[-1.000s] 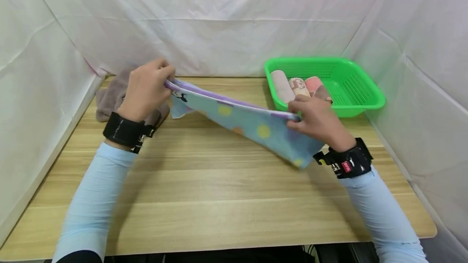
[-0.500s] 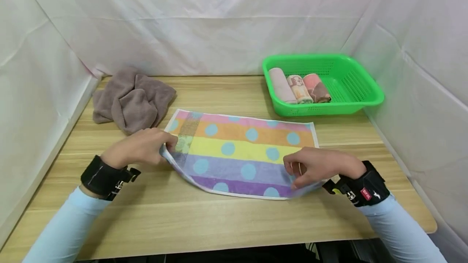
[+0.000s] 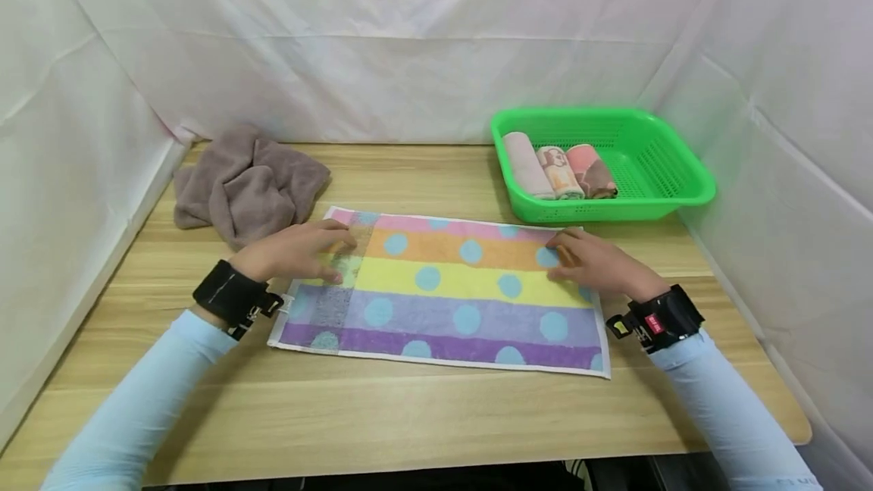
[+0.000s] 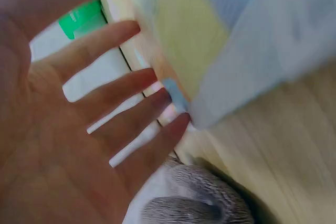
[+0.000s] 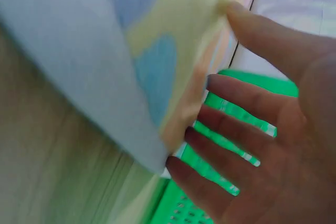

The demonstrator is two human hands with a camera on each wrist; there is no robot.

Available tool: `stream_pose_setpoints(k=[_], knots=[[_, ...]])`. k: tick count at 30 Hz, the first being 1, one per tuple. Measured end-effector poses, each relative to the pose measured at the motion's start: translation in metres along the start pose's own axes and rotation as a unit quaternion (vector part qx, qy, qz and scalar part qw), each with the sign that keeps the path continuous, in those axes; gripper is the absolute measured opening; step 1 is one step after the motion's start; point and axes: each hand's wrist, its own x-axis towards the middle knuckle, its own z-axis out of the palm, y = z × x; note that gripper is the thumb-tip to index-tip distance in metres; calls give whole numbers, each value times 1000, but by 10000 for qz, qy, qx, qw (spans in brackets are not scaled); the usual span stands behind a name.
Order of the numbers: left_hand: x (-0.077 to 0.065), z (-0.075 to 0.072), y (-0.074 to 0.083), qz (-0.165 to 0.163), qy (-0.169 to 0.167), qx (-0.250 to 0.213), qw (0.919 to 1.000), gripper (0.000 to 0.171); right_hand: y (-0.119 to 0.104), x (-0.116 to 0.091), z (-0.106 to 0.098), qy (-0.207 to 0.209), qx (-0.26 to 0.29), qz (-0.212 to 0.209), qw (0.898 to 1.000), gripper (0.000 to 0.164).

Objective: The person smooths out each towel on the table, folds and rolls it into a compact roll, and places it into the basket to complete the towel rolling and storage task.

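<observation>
A striped towel (image 3: 436, 298) with blue dots and a white edge lies spread flat on the table in the head view. Over its left side is my left hand (image 3: 293, 250), fingers spread and nearly straight, fingertips at the cloth. On the opposite side my right hand (image 3: 603, 262) has its fingertips on the towel near the far right corner. Both wrist views show extended fingers touching or just beside the towel's edge, blurred in places. Neither hand grips the cloth.
A crumpled grey-brown towel (image 3: 248, 184) lies at the back left. The green basket (image 3: 614, 211) at the back right holds a pale rolled towel (image 3: 528, 165), a patterned roll (image 3: 561, 173) and a pink-brown roll (image 3: 592, 171). White cloth walls (image 3: 409, 59) border the wooden table (image 3: 409, 423).
The striped towel was held up between both hands, then lowered onto the table and laid flat. My hands have let go of its near edge and moved farther back over the sides.
</observation>
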Motion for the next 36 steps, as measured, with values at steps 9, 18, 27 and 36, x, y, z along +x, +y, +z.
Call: stream_pose_setpoints(k=[9, 18, 27, 36], knots=[[18, -2, 6, -49, 523, 681, 9963, 41, 14, 18, 3, 521, -667, 113, 9963, 43], [40, -2, -1, -259, 215, 389, 9987, 26, 8, 25, -8, 207, -696, 87, 9973, 25], [35, -19, -5, 165, 362, 94, 9992, 18, 3, 8, -30, 1351, -757, 61, 9879, 7], [20, -36, 6, 614, 3206, 1321, 9359, 17, -2, -6, -46, 3411, -776, -436, 9358, 16]])
